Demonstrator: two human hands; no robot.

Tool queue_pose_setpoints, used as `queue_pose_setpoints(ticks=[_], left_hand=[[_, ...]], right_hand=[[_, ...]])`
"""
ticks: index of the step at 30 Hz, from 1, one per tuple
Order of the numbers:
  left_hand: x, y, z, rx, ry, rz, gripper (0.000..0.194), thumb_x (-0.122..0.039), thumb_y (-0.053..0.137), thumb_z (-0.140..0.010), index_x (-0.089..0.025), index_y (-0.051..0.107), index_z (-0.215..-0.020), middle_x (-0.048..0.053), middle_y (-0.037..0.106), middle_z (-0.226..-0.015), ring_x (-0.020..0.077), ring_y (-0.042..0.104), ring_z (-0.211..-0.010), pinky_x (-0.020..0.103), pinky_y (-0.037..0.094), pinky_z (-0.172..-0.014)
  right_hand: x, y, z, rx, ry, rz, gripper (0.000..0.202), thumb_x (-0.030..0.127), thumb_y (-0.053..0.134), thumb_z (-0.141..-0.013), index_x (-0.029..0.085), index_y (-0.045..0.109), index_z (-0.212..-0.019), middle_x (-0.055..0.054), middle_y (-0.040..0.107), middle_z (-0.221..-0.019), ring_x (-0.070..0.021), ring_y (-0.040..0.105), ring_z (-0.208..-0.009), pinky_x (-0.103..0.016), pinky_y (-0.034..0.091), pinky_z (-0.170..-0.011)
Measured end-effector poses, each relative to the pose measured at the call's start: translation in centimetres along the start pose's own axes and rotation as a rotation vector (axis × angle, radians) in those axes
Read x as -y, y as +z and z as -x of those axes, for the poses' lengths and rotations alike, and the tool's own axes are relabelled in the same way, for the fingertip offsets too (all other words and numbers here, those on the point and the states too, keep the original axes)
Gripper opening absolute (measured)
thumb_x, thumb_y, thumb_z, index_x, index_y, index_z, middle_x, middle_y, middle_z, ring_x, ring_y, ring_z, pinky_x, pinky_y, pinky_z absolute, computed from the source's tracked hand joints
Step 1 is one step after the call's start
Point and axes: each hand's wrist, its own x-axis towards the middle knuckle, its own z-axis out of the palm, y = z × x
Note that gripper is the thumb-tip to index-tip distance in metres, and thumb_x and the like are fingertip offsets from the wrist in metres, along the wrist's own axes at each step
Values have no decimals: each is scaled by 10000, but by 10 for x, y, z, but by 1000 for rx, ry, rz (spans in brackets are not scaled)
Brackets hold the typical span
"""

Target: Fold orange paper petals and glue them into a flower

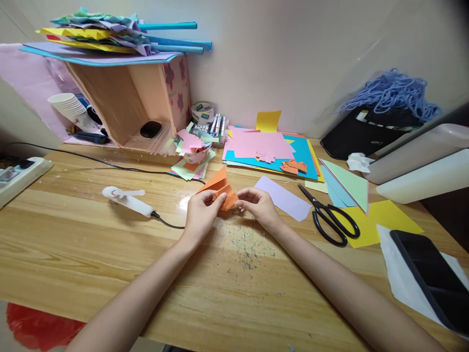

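- Left hand [201, 213] and right hand [261, 208] pinch orange paper [230, 199] between them, middle of the frame.
- Black bag [350, 134], upper right: letters [376, 143] too small to read.

Paper [227, 197] between your left hand [201, 211] and right hand [262, 206], above the table [234, 303]. To your left, the glue gun [132, 203]; to your right, the scissors [319, 206], then the phone [428, 274]. Behind, left to right: box [179, 93], bowl [197, 157], sheets [252, 143].

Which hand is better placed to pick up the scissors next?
Probably the right hand: the black scissors lie on its side, handles at their near end. The left hand grips the orange paper and sits farther away.
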Motion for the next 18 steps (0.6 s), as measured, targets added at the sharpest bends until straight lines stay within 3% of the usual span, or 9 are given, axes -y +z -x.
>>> queue_pose_setpoints(ticks=[18], left_hand=[[-1, -1, 2, 66, -9, -40, 337, -432, 579, -710, -113, 587, -602, -26, 452, -532, 79, 384, -507, 203, 279, -488]], right_hand=[[0, 2, 2, -52, -1, 87, 224, 328, 697, -649, 146, 570, -616, 12, 585, -573, -87, 532, -504, -204, 439, -481]])
